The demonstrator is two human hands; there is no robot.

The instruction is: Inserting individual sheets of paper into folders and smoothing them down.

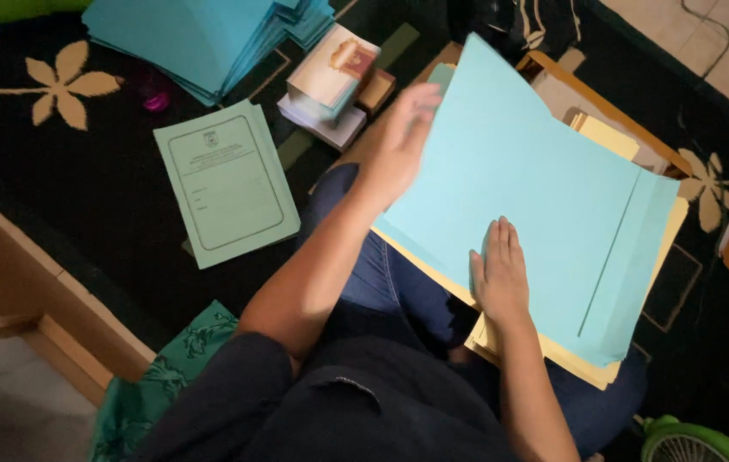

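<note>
Dark carpet [82, 171] with pale flower shapes lies under everything, well out past the left hand. On the person's lap sits a big light blue paper folder [527, 205], lying on a pile of yellow sheets [587, 364].

The right hand [500, 278] lies flat and open on the folder's near edge, pressing it down without gripping it. The left hand [403, 141] is open too, fingers spread, at the folder's far left corner; it is blurry, so I cannot tell if it touches.

This folder looks thin, light and bendy, and I think it would slide and crease easily. A flat palm or a soft pinch at an edge seems best.

Left of the left hand lies a green folder [228, 184]. Beyond that is a stack of blue folders [210, 34].
</note>
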